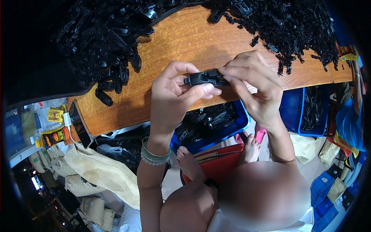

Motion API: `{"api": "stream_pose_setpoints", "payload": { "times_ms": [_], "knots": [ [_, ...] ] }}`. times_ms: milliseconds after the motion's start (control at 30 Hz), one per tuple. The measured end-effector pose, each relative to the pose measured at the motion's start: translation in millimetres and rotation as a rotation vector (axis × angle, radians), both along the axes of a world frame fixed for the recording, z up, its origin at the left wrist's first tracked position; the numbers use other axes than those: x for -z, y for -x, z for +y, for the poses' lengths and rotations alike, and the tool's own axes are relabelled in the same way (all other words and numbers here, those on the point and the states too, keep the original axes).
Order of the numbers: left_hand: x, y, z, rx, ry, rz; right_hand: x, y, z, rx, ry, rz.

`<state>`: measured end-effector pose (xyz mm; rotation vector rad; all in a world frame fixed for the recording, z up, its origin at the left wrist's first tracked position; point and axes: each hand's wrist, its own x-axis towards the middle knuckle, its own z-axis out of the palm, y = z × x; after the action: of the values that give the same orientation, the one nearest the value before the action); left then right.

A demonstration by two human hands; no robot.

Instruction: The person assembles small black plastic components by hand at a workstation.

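Above the front edge of the wooden table, my left hand grips a black plastic part between thumb and fingers. The part is long and narrow, with a hollow middle and a small tab at its left end. My right hand pinches at the part's right end, thumb and forefinger together. Whether a separate small piece sits in that pinch is hidden by the fingertips. A heap of larger black plastic parts lies to the left on the table. On the right spreads a pile of small black pieces.
Under the table edge stands a blue bin holding more black parts. Another blue bin is at the right. A red stool is below me. Filled sacks lie at the left, with yellow packets beside the table's left end.
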<state>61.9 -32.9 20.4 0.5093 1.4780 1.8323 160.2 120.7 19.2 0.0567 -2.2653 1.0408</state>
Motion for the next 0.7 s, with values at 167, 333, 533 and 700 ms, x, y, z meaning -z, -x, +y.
{"api": "stream_pose_setpoints", "payload": {
  "times_ms": [167,333,533,700],
  "knots": [
    [1.0,-3.1,6.4,-0.037,0.003,-0.016,4.1,-3.1,0.6,0.05,-0.241,0.012],
    [1.8,-1.2,3.1,-0.091,-0.027,0.371,3.3,-0.9,-5.5,-0.011,0.347,-0.159],
    [-9.8,-2.0,-1.6,0.108,0.051,0.315,5.5,-18.1,1.6,-0.067,0.615,-0.317],
    [5.0,21.7,-7.6,0.248,0.177,0.509,19.7,-39.8,5.1,-0.494,0.352,-0.727]
  ]
}}
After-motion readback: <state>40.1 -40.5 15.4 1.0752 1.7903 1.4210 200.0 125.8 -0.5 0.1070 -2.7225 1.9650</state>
